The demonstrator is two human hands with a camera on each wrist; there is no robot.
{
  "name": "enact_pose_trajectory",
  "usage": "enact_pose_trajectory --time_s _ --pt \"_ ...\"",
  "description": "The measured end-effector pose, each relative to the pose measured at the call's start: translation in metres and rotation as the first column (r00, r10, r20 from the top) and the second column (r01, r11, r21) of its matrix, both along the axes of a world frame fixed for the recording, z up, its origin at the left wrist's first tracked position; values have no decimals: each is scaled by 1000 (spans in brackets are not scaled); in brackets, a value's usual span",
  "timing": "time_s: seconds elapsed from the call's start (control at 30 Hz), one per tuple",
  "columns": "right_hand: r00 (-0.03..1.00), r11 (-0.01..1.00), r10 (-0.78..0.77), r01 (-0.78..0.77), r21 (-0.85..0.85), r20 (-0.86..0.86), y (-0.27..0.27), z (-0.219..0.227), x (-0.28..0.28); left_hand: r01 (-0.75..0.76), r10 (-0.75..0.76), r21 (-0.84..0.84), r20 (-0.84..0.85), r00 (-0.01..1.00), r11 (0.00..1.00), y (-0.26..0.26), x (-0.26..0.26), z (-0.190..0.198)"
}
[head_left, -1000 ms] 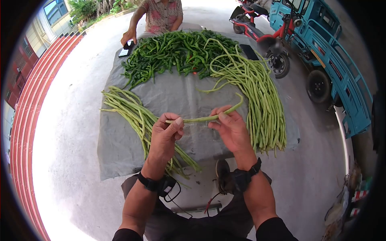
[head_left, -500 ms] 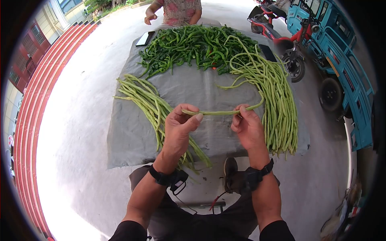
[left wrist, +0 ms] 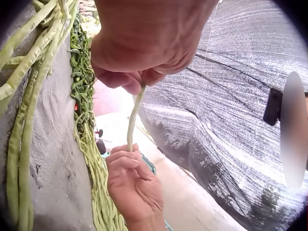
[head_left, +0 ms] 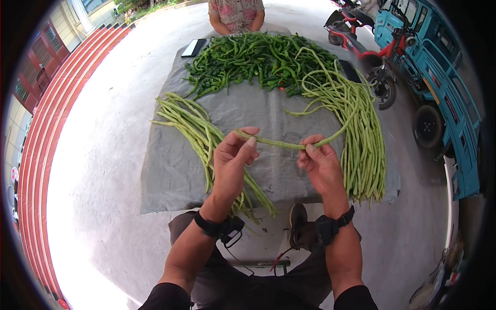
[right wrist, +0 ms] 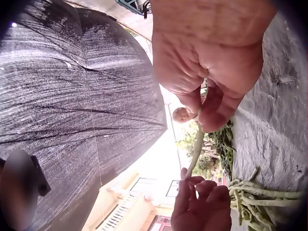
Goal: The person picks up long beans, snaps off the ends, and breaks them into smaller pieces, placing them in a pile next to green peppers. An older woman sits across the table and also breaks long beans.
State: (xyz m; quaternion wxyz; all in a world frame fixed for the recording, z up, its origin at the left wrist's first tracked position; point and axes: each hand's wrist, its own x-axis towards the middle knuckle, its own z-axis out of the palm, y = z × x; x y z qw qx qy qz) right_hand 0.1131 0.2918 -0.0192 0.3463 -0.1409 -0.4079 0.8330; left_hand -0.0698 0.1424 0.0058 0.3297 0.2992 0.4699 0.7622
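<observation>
Both hands hold one long green yard-long bean (head_left: 279,143) above the grey-covered table (head_left: 248,116). My left hand (head_left: 232,157) pinches it near one end between thumb and fingers. My right hand (head_left: 323,165) pinches it farther along, and the free end curves up to the right, overlapping the large pile of beans (head_left: 364,150). In the left wrist view the bean (left wrist: 134,118) runs between the two hands. A smaller bunch of beans (head_left: 194,132) lies under and to the left of my left hand.
Green peppers (head_left: 253,57) are heaped along the far side, with a phone (head_left: 194,47) at their left and a dark flat object (head_left: 350,71) at their right. Another person (head_left: 236,15) is across the table. A blue cargo vehicle (head_left: 439,88) and red bike (head_left: 372,51) stand at right.
The head view has shifted, so the table sits farther right. My right hand's hold is farther from the bean's free end. The person opposite has drawn their hand back from the phone.
</observation>
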Motion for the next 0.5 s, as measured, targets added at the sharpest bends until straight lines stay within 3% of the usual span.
enact_pose_trajectory --time_s 0.5 --pt "999 998 0 -3 -57 -49 6 0 6 -29 30 -20 44 999 999 -1 -6 -5"
